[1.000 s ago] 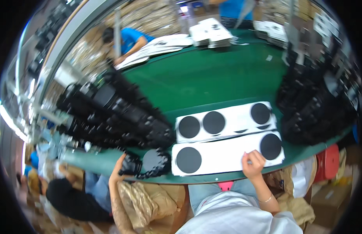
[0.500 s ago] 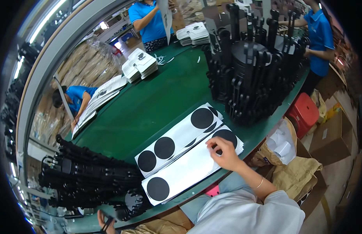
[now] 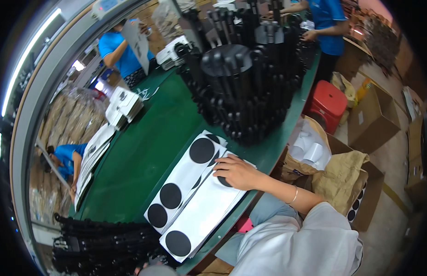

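Note:
My right hand (image 3: 236, 172) lies palm down with its fingers stretched out on the nearer stack of white sheets printed with black circles (image 3: 204, 207). It partly covers the circle at that stack's far end and appears to hold nothing. Alongside lies a second stack of such sheets (image 3: 186, 174). At the bottom edge only a bit of my left hand (image 3: 139, 268) shows, next to a dark grey rounded shape (image 3: 158, 270) and a pile of black plastic parts (image 3: 103, 244). Whether that hand grips anything is hidden.
A tall heap of black long-handled parts (image 3: 250, 96) stands on the green table (image 3: 144, 142) at the far right. Beyond the right edge are a red stool (image 3: 328, 103), a paper sack (image 3: 310, 147) and cartons (image 3: 372, 122). Several co-workers in blue handle things around the table.
My right hand has gone from a raised, curled pose to flat on the sheets. My left hand has moved right and mostly out of sight. The whole view has turned.

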Motion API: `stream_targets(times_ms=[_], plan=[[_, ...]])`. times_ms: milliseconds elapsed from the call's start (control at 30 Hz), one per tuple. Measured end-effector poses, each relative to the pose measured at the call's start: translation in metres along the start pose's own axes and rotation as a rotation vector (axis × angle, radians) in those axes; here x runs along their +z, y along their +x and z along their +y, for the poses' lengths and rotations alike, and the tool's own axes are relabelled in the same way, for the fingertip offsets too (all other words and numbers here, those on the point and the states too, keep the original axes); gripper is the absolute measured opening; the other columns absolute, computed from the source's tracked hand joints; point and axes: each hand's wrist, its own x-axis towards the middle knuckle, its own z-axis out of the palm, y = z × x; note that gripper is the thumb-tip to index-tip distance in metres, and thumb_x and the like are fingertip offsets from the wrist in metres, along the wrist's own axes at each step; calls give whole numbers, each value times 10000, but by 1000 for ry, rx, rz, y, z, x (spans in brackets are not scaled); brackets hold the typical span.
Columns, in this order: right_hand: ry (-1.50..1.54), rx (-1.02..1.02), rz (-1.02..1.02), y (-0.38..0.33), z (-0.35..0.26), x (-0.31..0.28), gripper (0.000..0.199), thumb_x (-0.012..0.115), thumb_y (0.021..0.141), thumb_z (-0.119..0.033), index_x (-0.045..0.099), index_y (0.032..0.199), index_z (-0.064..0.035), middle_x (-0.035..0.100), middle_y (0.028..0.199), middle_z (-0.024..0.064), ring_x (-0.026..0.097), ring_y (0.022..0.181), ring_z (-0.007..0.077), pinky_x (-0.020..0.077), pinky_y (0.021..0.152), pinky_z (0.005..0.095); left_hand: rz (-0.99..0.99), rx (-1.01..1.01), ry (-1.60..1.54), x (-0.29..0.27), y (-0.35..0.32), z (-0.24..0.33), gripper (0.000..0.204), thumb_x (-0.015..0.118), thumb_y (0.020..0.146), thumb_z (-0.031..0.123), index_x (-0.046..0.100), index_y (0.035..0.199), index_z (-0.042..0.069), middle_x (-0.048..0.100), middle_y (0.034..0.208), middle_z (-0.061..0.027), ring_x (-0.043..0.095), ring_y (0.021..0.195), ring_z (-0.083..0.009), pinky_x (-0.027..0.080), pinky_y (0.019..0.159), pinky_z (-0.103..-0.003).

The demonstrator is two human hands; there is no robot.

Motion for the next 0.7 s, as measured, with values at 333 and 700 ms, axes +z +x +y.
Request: stream_targets(times_ms=[333, 700], plan=[[110, -15, 23, 1, 0, -1, 318, 541, 787, -12, 636, 1087, -60, 610, 1219, 67, 471, 1295, 256, 324, 1076, 454, -231, -281, -84, 135, -52, -14, 869, 755, 737, 201, 308, 1450, -19, 428, 1388, -192, 381, 1348, -325, 274, 1133, -465], [198, -72, 124, -2, 1, -13, 287, 544, 760, 11, 648, 1023, -39, 626, 1196, 88, 462, 1331, 263, 362, 1078, 495, -177, -391, -216, 133, -52, -20, 848, 719, 762, 115, 253, 1462, 9, 431, 1388, -208, 428, 1283, -289, 328, 1079, -406]])
